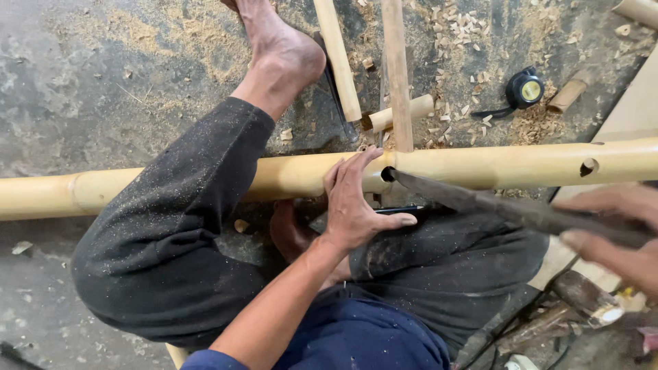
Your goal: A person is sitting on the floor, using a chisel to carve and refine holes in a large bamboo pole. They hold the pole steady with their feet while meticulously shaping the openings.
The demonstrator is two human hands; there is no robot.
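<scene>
bamboo pole (480, 164) steadied under flat left hand (353, 205); right hand (617, 233) fingers grip blade (480, 199).

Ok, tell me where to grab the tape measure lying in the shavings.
Grip the tape measure across its round black body from above: it lies flat, yellow face up, with bare sides. Avoid the left side, where its strap trails through the wood chips.

Bamboo workshop, work done on floor: rough concrete floor (82, 75) w/ sawdust and wood chips (466, 27), cut bamboo pieces (401, 113), tape measure (524, 90), bamboo pole (493, 164) w/ holes.
</scene>
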